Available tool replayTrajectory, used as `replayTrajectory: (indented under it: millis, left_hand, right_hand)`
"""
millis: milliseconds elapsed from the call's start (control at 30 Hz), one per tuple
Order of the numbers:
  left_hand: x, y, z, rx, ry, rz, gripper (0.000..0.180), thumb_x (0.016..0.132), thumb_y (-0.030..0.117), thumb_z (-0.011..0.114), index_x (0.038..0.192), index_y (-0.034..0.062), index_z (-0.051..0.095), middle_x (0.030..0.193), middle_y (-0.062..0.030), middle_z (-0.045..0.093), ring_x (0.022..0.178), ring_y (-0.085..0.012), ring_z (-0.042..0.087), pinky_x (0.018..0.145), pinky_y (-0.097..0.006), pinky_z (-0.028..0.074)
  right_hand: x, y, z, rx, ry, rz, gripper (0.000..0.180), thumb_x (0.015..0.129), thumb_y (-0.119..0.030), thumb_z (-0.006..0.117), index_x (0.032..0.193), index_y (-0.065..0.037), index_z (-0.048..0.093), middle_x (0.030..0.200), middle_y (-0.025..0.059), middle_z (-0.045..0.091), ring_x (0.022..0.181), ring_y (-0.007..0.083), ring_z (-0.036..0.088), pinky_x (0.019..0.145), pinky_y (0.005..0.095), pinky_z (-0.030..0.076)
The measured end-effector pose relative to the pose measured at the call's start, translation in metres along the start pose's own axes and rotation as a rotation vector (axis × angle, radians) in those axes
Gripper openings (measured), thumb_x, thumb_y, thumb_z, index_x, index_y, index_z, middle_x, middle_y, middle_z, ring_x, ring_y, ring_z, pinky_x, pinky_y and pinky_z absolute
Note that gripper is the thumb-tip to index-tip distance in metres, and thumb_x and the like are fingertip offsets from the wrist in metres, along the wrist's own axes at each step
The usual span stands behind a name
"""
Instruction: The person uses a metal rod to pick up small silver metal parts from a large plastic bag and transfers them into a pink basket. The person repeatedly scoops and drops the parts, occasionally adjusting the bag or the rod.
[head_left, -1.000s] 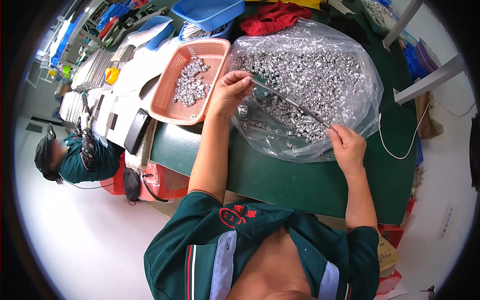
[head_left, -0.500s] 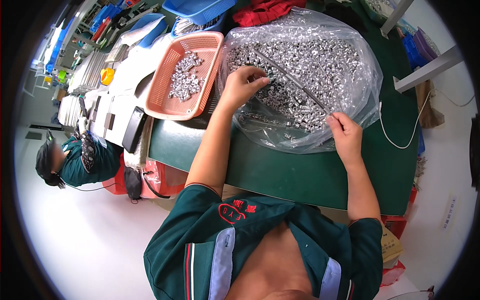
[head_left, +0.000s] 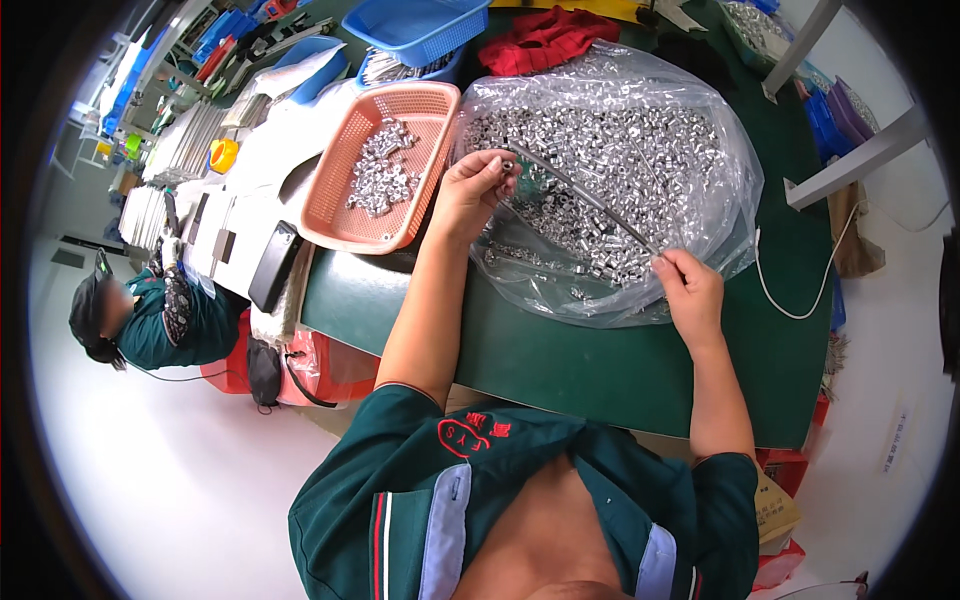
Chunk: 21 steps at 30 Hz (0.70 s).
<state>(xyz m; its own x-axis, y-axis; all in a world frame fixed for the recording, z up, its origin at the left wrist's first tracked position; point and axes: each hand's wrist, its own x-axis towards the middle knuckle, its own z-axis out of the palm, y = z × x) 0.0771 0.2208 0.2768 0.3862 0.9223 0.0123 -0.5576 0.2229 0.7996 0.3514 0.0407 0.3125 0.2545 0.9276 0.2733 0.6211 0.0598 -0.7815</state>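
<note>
A thin grey metal rod (head_left: pixel 590 200) slants over a heap of small silvery metal sleeves (head_left: pixel 640 140) lying in a clear plastic bag (head_left: pixel 560 310). My right hand (head_left: pixel 692 285) pinches the rod's near end between thumb and fingers. Between the fingertips of my left hand (head_left: pixel 472 195) is a small metal sleeve (head_left: pixel 508 167), its round hole showing. That sleeve sits close beside the rod's far end; whether they touch I cannot tell. Left of my left hand stands a salmon-coloured plastic basket (head_left: pixel 335 235) with a smaller pile of metal pieces (head_left: pixel 385 165) in it.
Blue baskets (head_left: pixel 415 30) and a red cloth (head_left: pixel 545 40) lie behind, on the green table (head_left: pixel 560 365). Grey metal posts (head_left: pixel 860 155) and a white cable (head_left: pixel 785 310) are at the right. A co-worker (head_left: pixel 165 315) sits at the far left.
My left hand has risen from the heap's edge and turned, now showing a sleeve in its fingertips near the rod's far end. My right hand keeps its hold on the rod.
</note>
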Motion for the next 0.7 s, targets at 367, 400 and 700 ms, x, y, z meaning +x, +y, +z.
replayTrajectory:
  millis: [367, 400, 700]
  left_hand:
    - [0.0, 0.003, -0.001, 0.091, -0.015, 0.096, 0.014, 0.092, 0.011, 0.061, 0.1, -0.0002, 0.063, 0.085, -0.0035, 0.063, 0.071, -0.0104, 0.057, 0.067, -0.023, 0.047]
    - [-0.001, 0.004, 0.0, 0.198, 0.027, 0.112, 0.015, 0.091, 0.011, 0.061, 0.1, -0.0004, 0.063, 0.084, -0.003, 0.063, 0.07, -0.01, 0.056, 0.067, -0.023, 0.046]
    - [-0.003, 0.019, 0.024, 0.105, 0.029, 0.096, 0.017, 0.089, 0.015, 0.066, 0.094, -0.0011, 0.062, 0.075, -0.0038, 0.06, 0.064, -0.0115, 0.053, 0.061, -0.025, 0.044]
  right_hand:
    - [0.001, -0.004, -0.006, -0.188, -0.017, -0.154, 0.014, 0.083, -0.017, 0.068, 0.084, -0.005, 0.063, 0.07, 0.0093, 0.061, 0.057, 0.0265, 0.057, 0.053, 0.0333, 0.043]
    - [0.002, -0.006, -0.007, -0.224, 0.006, -0.204, 0.013, 0.083, -0.017, 0.069, 0.084, -0.006, 0.063, 0.07, 0.0091, 0.061, 0.057, 0.0268, 0.056, 0.052, 0.0335, 0.042]
    - [0.002, -0.007, -0.006, -0.178, 0.035, -0.188, 0.012, 0.083, -0.016, 0.068, 0.081, -0.006, 0.062, 0.068, 0.0079, 0.059, 0.056, 0.0266, 0.056, 0.051, 0.0342, 0.042]
